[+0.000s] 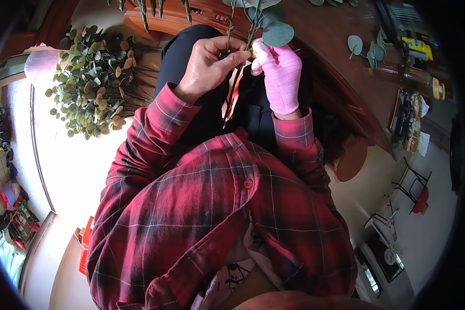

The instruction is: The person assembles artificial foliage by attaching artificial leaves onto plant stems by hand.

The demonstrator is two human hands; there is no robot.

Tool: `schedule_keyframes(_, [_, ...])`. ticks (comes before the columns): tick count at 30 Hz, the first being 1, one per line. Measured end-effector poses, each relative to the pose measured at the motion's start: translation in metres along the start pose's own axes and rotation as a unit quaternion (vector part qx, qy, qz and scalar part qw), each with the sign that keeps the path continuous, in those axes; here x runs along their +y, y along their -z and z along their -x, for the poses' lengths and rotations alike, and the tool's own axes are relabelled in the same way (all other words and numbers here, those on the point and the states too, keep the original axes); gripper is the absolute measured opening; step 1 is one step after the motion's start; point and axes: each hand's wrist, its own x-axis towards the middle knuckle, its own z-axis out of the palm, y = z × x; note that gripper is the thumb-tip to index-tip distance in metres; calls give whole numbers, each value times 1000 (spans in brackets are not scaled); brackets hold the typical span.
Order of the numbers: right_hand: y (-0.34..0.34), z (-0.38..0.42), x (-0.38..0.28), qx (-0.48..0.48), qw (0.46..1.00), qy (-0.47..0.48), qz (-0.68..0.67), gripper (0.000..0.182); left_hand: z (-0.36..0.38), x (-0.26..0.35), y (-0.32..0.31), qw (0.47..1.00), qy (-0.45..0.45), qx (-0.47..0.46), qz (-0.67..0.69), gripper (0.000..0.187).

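Note:
Over my lap, my bare left hand (209, 64) pinches a thin green stem between thumb and fingers. My right hand (281, 72), in a pink glove with pale fingertips, is closed on the same stem just beside it, fingertips nearly touching the left thumb. Above the hands, the eucalyptus stem (252, 32) carries round grey-green leaves (278, 34). Another thin stalk (230, 31) with small buds rises by my left fingers. The exact joint between the fingertips is partly hidden.
A big bunch of eucalyptus stems (90, 82) lies to the left. A dark wooden table (336, 46) stands ahead and right, with loose leafy sprigs (369, 49), a jar (413, 75) and a yellow packet (417, 49). A round wooden stool (351, 157) is at right.

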Motion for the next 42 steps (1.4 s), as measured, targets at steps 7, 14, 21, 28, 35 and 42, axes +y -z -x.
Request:
schedule_keyframes(7, [-2,1,-1,5,1000,1,-18,10,0,0,0,1000,-1,0,1,10])
schedule_keyframes(14, [-4,2,-4,8,1000,4,22,12,0,0,-3,1000,-12,10,3,12])
schedule_keyframes(21, [-2,2,-1,1,1000,7,29,13,0,0,-1,1000,0,8,1,10])
schedule_keyframes(28, [-1,2,1,-5,999,14,39,13,1,-1,-2,1000,2,8,7,10])
schedule_keyframes(35, [-2,3,0,-6,999,14,43,12,1,-3,-2,1000,5,9,7,11])
schedule_keyframes(42, [-2,2,1,0,998,18,52,10,1,-1,-2,1000,6,11,9,11])
